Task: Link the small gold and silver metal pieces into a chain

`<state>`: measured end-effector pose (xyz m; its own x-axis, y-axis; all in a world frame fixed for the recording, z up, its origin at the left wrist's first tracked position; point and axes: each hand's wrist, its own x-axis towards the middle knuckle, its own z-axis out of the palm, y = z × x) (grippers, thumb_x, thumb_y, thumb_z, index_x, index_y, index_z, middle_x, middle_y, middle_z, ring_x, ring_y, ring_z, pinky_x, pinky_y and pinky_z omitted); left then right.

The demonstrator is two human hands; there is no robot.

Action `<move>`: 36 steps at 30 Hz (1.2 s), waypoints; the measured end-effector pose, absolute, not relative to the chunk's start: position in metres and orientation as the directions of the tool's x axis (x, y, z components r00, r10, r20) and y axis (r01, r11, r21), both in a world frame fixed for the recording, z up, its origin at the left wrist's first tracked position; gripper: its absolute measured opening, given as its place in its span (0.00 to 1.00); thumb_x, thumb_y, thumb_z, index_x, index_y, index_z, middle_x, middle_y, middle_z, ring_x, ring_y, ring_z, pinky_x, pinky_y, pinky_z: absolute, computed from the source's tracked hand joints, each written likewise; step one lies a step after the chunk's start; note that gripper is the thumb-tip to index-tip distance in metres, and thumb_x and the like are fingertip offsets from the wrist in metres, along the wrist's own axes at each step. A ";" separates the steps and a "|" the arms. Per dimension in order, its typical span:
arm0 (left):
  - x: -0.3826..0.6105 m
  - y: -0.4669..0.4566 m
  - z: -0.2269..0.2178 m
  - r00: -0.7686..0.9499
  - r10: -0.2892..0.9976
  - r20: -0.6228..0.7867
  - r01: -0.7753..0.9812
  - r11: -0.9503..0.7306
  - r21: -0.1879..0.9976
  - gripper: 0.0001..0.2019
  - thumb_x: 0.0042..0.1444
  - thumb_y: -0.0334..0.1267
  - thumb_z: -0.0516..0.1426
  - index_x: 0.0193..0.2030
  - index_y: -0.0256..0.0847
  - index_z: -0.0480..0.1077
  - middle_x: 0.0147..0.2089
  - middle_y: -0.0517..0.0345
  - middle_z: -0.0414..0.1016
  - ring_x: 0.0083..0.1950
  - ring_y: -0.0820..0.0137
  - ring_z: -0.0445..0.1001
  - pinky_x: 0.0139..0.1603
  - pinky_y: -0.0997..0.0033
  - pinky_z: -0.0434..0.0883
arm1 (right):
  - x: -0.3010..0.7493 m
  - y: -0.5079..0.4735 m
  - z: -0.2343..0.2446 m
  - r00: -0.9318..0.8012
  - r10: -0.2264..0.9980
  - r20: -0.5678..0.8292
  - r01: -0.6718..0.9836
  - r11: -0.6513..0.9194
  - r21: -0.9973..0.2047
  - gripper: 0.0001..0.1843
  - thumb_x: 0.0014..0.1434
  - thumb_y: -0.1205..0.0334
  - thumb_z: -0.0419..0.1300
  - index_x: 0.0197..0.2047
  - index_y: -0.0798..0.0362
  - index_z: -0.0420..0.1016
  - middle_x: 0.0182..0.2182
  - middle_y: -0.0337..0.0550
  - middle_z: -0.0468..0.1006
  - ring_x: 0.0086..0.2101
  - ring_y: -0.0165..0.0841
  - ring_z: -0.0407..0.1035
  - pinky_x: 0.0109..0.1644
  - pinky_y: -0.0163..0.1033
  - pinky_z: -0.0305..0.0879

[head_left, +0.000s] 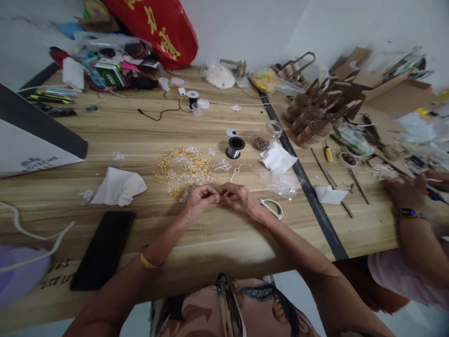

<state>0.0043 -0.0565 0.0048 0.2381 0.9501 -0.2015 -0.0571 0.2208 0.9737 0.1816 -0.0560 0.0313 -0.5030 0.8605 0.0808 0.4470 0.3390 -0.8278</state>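
My left hand (199, 197) and my right hand (239, 196) rest on the wooden table (217, 243), fingertips meeting in a pinch around a tiny piece I cannot make out. Just beyond them lies a scatter of gold and silver beads and small metal findings (185, 169). A spool of thin wire (235, 147) stands behind the pile. White-handled scissors (272, 206) lie under my right wrist.
A black phone (103, 249) lies at my left, a crumpled tissue (119, 187) beyond it. A white box (33, 140) is at far left. Another person's hand (403, 189) works at the right among wooden model parts (317, 112). Clutter lines the back edge.
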 end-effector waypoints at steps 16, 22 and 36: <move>-0.007 -0.056 0.005 0.196 0.961 -0.193 -0.135 0.222 0.966 0.09 0.46 0.39 0.64 0.26 0.36 0.72 0.24 0.60 0.73 0.28 0.75 0.69 0.34 0.74 0.68 | 0.178 -0.040 0.016 -0.489 0.858 0.158 0.357 0.362 -0.861 0.08 0.61 0.59 0.58 0.34 0.55 0.73 0.28 0.40 0.72 0.30 0.29 0.66 0.35 0.34 0.61; -0.007 -0.058 0.001 0.241 0.947 -0.212 -0.099 0.241 0.966 0.08 0.48 0.38 0.63 0.28 0.35 0.72 0.26 0.61 0.73 0.29 0.76 0.69 0.35 0.74 0.68 | 0.179 -0.044 0.013 -0.420 0.908 -0.013 0.230 0.093 -0.969 0.17 0.56 0.49 0.63 0.34 0.56 0.75 0.26 0.38 0.69 0.27 0.27 0.61 0.31 0.34 0.55; -0.005 -0.061 -0.006 0.303 0.938 -0.165 0.074 0.150 0.986 0.05 0.49 0.35 0.61 0.27 0.35 0.70 0.24 0.63 0.70 0.27 0.77 0.66 0.29 0.77 0.62 | 0.176 -0.047 0.008 -0.411 0.911 -0.019 0.233 0.085 -0.969 0.19 0.56 0.47 0.62 0.36 0.57 0.77 0.22 0.34 0.61 0.26 0.26 0.55 0.30 0.34 0.51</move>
<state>-0.0049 -0.0608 -0.0056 0.3032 0.9385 -0.1654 0.0743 0.1498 0.9859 0.1763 -0.0468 0.0085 -0.4113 0.9113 -0.0188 0.2327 0.0850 -0.9688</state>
